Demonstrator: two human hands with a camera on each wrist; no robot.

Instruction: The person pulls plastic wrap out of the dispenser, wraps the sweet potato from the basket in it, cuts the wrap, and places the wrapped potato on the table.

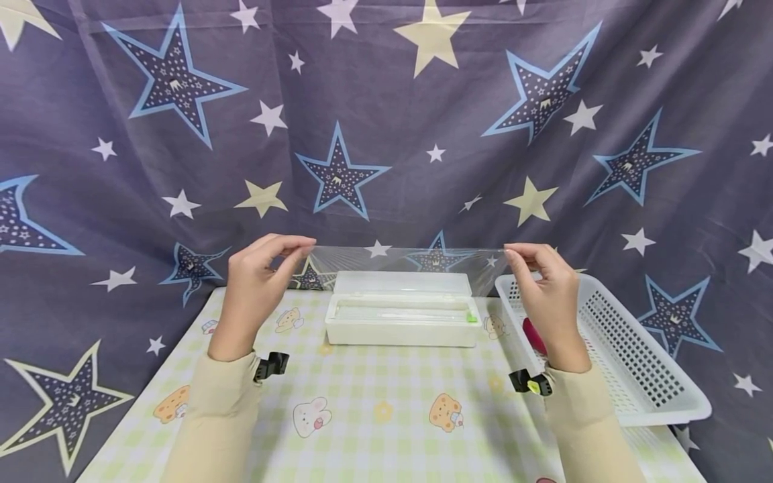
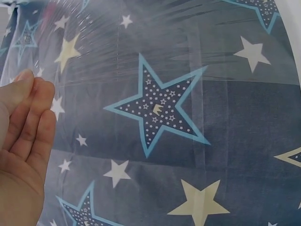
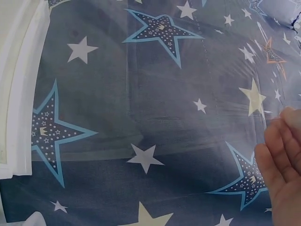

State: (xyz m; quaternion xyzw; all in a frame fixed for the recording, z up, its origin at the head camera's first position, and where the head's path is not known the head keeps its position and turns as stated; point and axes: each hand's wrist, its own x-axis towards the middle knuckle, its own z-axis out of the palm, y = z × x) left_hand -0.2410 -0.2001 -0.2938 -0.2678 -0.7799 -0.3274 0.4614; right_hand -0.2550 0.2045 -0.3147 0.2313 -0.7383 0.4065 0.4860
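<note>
A clear sheet of plastic wrap stretches between both hands, above and behind a white wrap dispenser box. The box's lid stands raised at the back, and a small green slide cutter sits at its right end. My left hand pinches one upper corner of the wrap between thumb and fingers. Opposite it, my right hand pinches the other corner the same way. In the left wrist view the film looks taut, with fine creases fanning across it. Part of the white box shows in the right wrist view.
A white perforated basket stands on the right of the table, with a dark pink object partly hidden behind the right wrist. Beneath lies a green checked tablecloth. A star-patterned curtain hangs close behind the table.
</note>
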